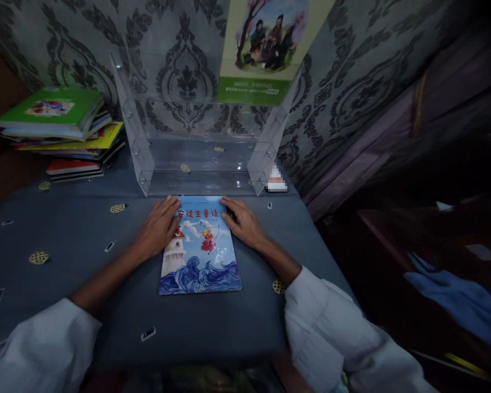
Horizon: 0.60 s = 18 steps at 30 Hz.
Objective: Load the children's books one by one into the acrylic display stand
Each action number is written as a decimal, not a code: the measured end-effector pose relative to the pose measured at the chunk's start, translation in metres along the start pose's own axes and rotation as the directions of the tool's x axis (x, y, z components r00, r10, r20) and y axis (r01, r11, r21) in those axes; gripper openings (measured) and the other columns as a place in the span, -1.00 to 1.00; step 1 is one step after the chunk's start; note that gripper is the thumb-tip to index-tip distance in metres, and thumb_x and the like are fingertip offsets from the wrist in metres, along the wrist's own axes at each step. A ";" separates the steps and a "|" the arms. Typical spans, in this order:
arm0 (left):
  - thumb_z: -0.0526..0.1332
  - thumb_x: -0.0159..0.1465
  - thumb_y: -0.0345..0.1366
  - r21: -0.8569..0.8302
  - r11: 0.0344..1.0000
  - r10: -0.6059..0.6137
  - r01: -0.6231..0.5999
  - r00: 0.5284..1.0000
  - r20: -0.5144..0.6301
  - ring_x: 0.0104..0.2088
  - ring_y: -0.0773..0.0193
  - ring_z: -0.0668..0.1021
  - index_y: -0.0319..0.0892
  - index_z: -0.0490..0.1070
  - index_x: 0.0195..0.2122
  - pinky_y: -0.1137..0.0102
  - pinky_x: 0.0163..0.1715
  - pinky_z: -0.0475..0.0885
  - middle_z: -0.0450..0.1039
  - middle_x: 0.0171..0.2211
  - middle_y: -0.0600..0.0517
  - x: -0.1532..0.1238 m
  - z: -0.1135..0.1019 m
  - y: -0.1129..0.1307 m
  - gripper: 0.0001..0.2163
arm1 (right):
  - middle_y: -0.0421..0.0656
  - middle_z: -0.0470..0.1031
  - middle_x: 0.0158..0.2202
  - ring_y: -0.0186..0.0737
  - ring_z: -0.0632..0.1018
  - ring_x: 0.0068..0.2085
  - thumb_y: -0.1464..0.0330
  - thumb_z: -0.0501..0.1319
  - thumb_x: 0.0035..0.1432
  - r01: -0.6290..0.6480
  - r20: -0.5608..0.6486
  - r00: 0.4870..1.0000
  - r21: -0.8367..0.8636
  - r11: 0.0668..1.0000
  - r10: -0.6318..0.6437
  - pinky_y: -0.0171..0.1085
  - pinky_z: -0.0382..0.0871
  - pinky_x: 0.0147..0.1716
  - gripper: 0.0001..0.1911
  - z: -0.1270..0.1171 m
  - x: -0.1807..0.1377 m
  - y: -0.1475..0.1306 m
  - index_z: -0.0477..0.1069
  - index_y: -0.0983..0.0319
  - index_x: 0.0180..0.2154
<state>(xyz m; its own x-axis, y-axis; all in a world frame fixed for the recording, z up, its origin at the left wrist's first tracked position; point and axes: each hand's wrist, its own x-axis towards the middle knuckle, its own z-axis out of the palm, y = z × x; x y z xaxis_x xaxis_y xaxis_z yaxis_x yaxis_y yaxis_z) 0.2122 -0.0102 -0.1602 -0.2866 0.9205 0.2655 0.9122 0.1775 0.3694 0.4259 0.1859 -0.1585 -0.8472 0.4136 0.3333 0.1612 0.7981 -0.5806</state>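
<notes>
A thin blue picture book (200, 256) with waves and a lighthouse on its cover lies flat on the blue-grey tablecloth (85, 240). My left hand (157, 226) rests on the book's upper left corner, fingers stretched out flat. On the upper right corner lies my right hand (243, 221), its fingers also flat and together. Neither hand grips the book. Just beyond the book stands a clear acrylic book rack (200, 158), with a green-edged picture book (265, 49) leaning in its upper part.
A stack of several books (63, 131), the top one green, sits at the far left of the table. Patterned grey wallpaper backs the rack. To the right the table ends; dark furniture and a blue cloth (458, 300) lie below.
</notes>
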 end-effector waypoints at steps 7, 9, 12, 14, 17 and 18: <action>-0.08 0.44 -0.19 0.071 0.995 0.070 -0.075 0.995 0.071 0.39 0.03 0.24 -0.24 0.28 0.29 0.00 0.38 0.12 0.25 0.35 -0.16 0.007 -0.005 0.009 -0.54 | 0.08 0.42 0.25 0.01 0.42 0.25 0.28 0.04 0.36 0.013 0.000 1.000 0.008 1.000 -0.013 0.07 0.30 0.24 -0.53 0.001 0.000 0.002 0.38 0.30 0.21; -0.07 0.44 -0.23 0.073 0.991 0.110 -0.115 0.991 0.074 0.37 0.03 0.26 -0.25 0.29 0.28 0.01 0.37 0.13 0.27 0.34 -0.17 0.012 -0.002 0.013 -0.55 | 0.07 0.43 0.24 0.00 0.42 0.25 0.30 0.03 0.36 0.009 -0.007 1.000 0.012 1.000 -0.009 0.06 0.31 0.24 -0.53 0.002 0.000 0.003 0.37 0.30 0.21; -0.06 0.43 -0.28 0.080 0.979 0.179 -0.186 0.980 0.087 0.34 0.03 0.32 -0.27 0.30 0.27 0.02 0.36 0.17 0.28 0.32 -0.21 0.020 0.002 0.020 -0.56 | 0.04 0.45 0.23 -0.02 0.43 0.23 0.33 0.03 0.35 0.005 -0.028 1.000 0.043 0.999 -0.004 0.04 0.32 0.24 -0.54 0.002 0.000 0.005 0.35 0.27 0.22; -0.05 0.42 -0.33 0.087 0.969 0.221 -0.230 0.970 0.103 0.33 0.03 0.34 -0.28 0.30 0.27 0.02 0.34 0.20 0.28 0.32 -0.23 0.026 0.005 0.025 -0.57 | 0.02 0.47 0.20 -0.03 0.45 0.22 0.35 0.04 0.34 0.008 -0.049 0.999 0.085 0.996 -0.004 0.04 0.35 0.22 -0.54 0.003 0.000 0.008 0.34 0.24 0.23; -0.01 0.39 -0.40 0.106 0.953 0.269 -0.282 0.955 0.122 0.34 0.05 0.34 -0.26 0.29 0.27 0.03 0.32 0.24 0.30 0.32 -0.21 0.036 0.008 0.034 -0.57 | 0.01 0.49 0.18 -0.03 0.48 0.20 0.37 0.06 0.32 0.008 -0.085 0.996 0.153 0.988 0.005 0.05 0.38 0.19 -0.54 0.005 0.001 0.012 0.35 0.21 0.22; 0.00 0.38 -0.41 0.115 0.948 0.281 -0.296 0.951 0.129 0.34 0.06 0.33 -0.25 0.29 0.27 0.04 0.31 0.24 0.31 0.31 -0.20 0.039 0.009 0.036 -0.56 | 0.01 0.49 0.17 -0.03 0.48 0.19 0.37 0.06 0.32 0.005 -0.094 0.996 0.172 0.985 0.012 0.06 0.38 0.19 -0.54 0.006 0.001 0.014 0.35 0.20 0.22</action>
<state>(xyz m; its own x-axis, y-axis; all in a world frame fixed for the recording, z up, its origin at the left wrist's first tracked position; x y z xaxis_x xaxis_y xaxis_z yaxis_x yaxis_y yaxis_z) 0.2367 0.0356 -0.1442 0.0215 0.9701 0.2416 0.9834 -0.0641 0.1697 0.4242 0.1948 -0.1708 -0.7940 0.4622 0.3949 0.0676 0.7127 -0.6982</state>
